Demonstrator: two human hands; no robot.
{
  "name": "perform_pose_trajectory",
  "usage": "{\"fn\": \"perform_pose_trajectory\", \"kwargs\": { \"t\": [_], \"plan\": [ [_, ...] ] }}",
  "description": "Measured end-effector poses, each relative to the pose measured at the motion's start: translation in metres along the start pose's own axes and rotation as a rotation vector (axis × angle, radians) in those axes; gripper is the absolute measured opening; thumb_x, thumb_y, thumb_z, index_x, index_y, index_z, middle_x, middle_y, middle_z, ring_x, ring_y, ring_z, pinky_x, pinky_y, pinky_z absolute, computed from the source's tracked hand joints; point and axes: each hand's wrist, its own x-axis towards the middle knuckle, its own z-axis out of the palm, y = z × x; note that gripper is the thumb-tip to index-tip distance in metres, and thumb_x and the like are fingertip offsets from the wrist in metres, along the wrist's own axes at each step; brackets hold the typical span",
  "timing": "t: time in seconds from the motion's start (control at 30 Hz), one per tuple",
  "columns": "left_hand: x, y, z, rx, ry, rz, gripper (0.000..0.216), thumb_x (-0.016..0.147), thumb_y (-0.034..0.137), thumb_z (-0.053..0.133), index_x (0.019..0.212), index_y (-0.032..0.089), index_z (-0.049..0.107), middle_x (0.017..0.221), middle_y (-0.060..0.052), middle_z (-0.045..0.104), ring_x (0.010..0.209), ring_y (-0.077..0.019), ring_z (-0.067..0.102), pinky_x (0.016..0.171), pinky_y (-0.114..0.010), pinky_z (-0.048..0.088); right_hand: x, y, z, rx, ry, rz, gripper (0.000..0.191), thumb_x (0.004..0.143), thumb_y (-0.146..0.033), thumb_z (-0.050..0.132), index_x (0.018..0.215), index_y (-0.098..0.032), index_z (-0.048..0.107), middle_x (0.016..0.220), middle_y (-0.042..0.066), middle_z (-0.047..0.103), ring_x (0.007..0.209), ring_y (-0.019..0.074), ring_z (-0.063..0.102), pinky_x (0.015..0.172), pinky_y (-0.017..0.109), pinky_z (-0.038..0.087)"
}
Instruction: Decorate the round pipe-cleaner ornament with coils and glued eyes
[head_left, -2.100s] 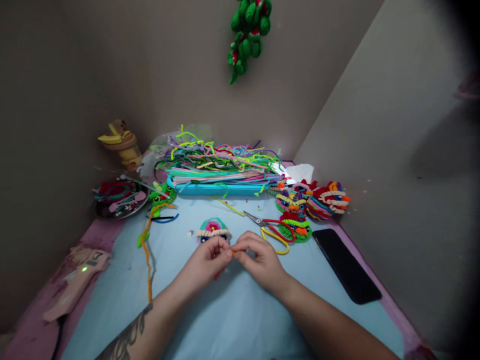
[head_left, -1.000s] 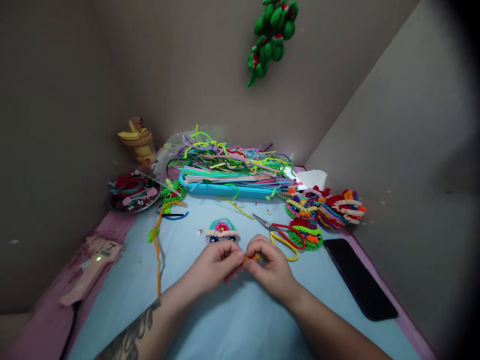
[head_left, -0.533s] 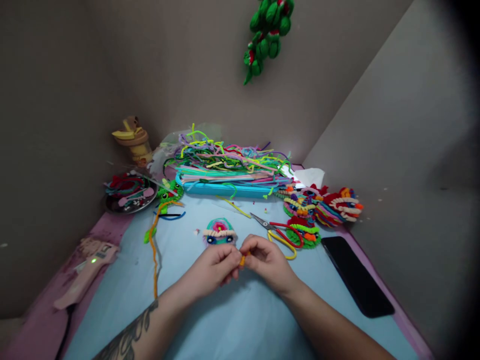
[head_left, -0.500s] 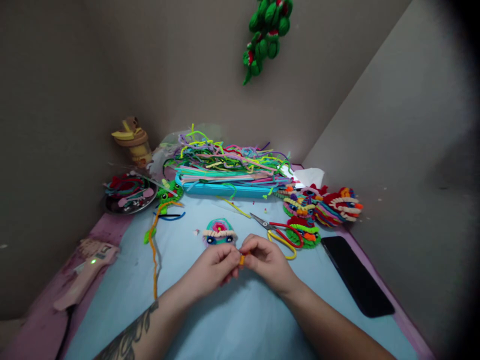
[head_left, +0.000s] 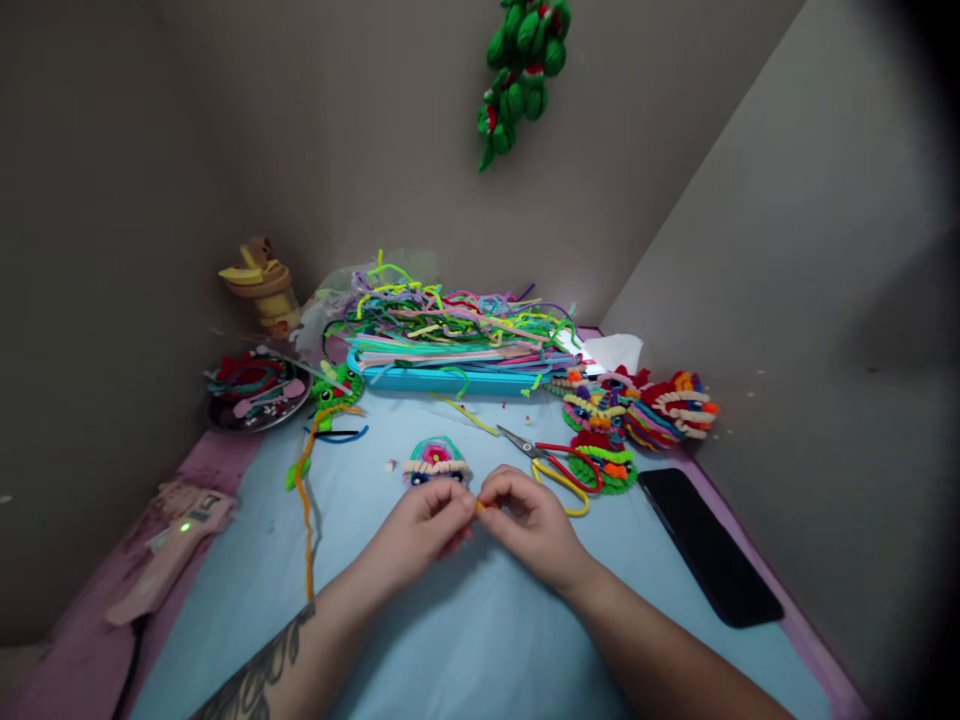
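Note:
A small orange piece of pipe cleaner (head_left: 480,507) is pinched between the fingertips of my left hand (head_left: 431,520) and my right hand (head_left: 529,520); most of it is hidden by the fingers. Just beyond my left hand lies a round pipe-cleaner face (head_left: 436,458) with a pink and teal top, a cream band and dark blue eyes, its lower part covered by the hand. Scissors (head_left: 551,465) with one red and one yellow handle lie past my right hand, blades pointing away to the left.
A blue tray (head_left: 450,380) heaped with pipe cleaners (head_left: 457,315) stands at the back. Finished pipe-cleaner pieces (head_left: 600,420) and a phone (head_left: 709,545) lie right. An orange strand (head_left: 306,510), a metal bowl (head_left: 225,415) and a pink glue gun (head_left: 176,550) are left.
Both hands stay pinched together at nearly the same spot. Less of the orange piece shows between the fingertips now. The whole view has shifted slightly.

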Motion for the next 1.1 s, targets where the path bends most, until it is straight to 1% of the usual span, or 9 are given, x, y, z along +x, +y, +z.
{"fn": "perform_pose_trajectory", "kwargs": {
  "t": [0.1, 0.17, 0.27, 0.37, 0.5, 0.7, 0.9, 1.0, 1.1],
  "plan": [
    [-0.0018, 0.0014, -0.0006, -0.028, 0.004, -0.028, 0.047, 0.073, 0.061, 0.060, 0.065, 0.016, 0.049, 0.055, 0.004, 0.049, 0.045, -0.0061, 0.038, 0.044, -0.020, 0.028, -0.0004, 0.0029, 0.0011, 0.156, -0.029, 0.067, 0.020, 0.081, -0.038, 0.065, 0.080, -0.020, 0.057, 0.076, 0.001, 0.057, 0.070, 0.0142, 0.056, 0.064, 0.027, 0.046],
    [-0.0032, 0.0016, -0.0018, -0.048, -0.039, -0.061, 0.047, 0.074, 0.060, 0.061, 0.064, 0.016, 0.050, 0.054, 0.004, 0.048, 0.044, -0.0056, 0.037, 0.043, -0.019, 0.026, -0.0002, 0.0040, 0.0018, 0.226, -0.041, 0.086, 0.025, 0.079, -0.043, 0.068, 0.084, -0.020, 0.059, 0.078, 0.001, 0.057, 0.070, 0.0139, 0.057, 0.064, 0.027, 0.048],
    [-0.0046, 0.0004, -0.0043, -0.083, -0.135, -0.107, 0.047, 0.072, 0.061, 0.062, 0.064, 0.016, 0.050, 0.051, 0.005, 0.047, 0.042, -0.0050, 0.035, 0.041, -0.019, 0.022, 0.0005, 0.0038, 0.0014, 0.242, -0.069, 0.041, 0.027, 0.076, -0.044, 0.071, 0.090, -0.022, 0.066, 0.085, 0.003, 0.058, 0.076, 0.0150, 0.058, 0.069, 0.028, 0.049],
    [-0.0044, -0.0011, -0.0057, -0.111, -0.160, -0.123, 0.049, 0.070, 0.063, 0.065, 0.065, 0.016, 0.050, 0.051, 0.006, 0.045, 0.042, -0.0046, 0.033, 0.040, -0.019, 0.020, 0.0008, 0.0025, -0.0002, 0.190, -0.075, -0.011, 0.019, 0.077, -0.040, 0.072, 0.086, -0.023, 0.071, 0.087, 0.004, 0.058, 0.080, 0.0155, 0.057, 0.072, 0.030, 0.048],
    [-0.0035, -0.0021, -0.0038, -0.118, -0.138, -0.122, 0.051, 0.069, 0.065, 0.065, 0.065, 0.016, 0.048, 0.053, 0.006, 0.045, 0.042, -0.0038, 0.031, 0.039, -0.019, 0.020, 0.0006, 0.0010, -0.0017, 0.136, -0.039, -0.039, 0.017, 0.079, -0.040, 0.070, 0.080, -0.024, 0.073, 0.083, 0.004, 0.058, 0.076, 0.0151, 0.058, 0.071, 0.030, 0.048],
    [-0.0017, -0.0047, -0.0010, -0.134, -0.069, -0.051, 0.047, 0.070, 0.060, 0.067, 0.075, 0.017, 0.048, 0.047, 0.010, 0.038, 0.041, -0.0044, 0.027, 0.040, -0.018, 0.018, 0.0007, -0.0014, -0.0004, 0.085, -0.025, -0.067, 0.022, 0.080, -0.042, 0.067, 0.076, -0.021, 0.066, 0.079, 0.003, 0.055, 0.074, 0.0156, 0.055, 0.064, 0.028, 0.045],
    [0.0016, -0.0038, -0.0010, -0.049, 0.032, 0.028, 0.045, 0.070, 0.060, 0.066, 0.072, 0.018, 0.050, 0.049, 0.008, 0.040, 0.040, -0.0056, 0.033, 0.040, -0.019, 0.023, -0.0004, -0.0008, 0.0015, 0.048, -0.004, -0.037, 0.013, 0.080, -0.030, 0.066, 0.075, -0.021, 0.058, 0.077, 0.001, 0.052, 0.070, 0.0141, 0.052, 0.062, 0.027, 0.043],
    [0.0021, -0.0001, -0.0001, 0.014, 0.092, 0.105, 0.042, 0.070, 0.056, 0.068, 0.069, 0.017, 0.052, 0.053, 0.006, 0.045, 0.044, -0.0071, 0.039, 0.043, -0.020, 0.029, -0.0006, -0.0009, 0.0040, -0.010, 0.012, -0.015, 0.011, 0.078, -0.022, 0.064, 0.073, -0.021, 0.055, 0.075, 0.000, 0.052, 0.068, 0.0137, 0.051, 0.061, 0.026, 0.042],
    [0.0005, 0.0033, 0.0014, 0.075, 0.117, 0.133, 0.036, 0.073, 0.050, 0.067, 0.068, 0.017, 0.056, 0.057, 0.003, 0.050, 0.050, -0.0097, 0.045, 0.048, -0.022, 0.034, -0.0014, -0.0024, 0.0068, -0.094, 0.050, -0.013, 0.012, 0.076, -0.016, 0.061, 0.069, -0.021, 0.052, 0.071, -0.001, 0.052, 0.064, 0.0131, 0.050, 0.057, 0.025, 0.040]
  ]
}}
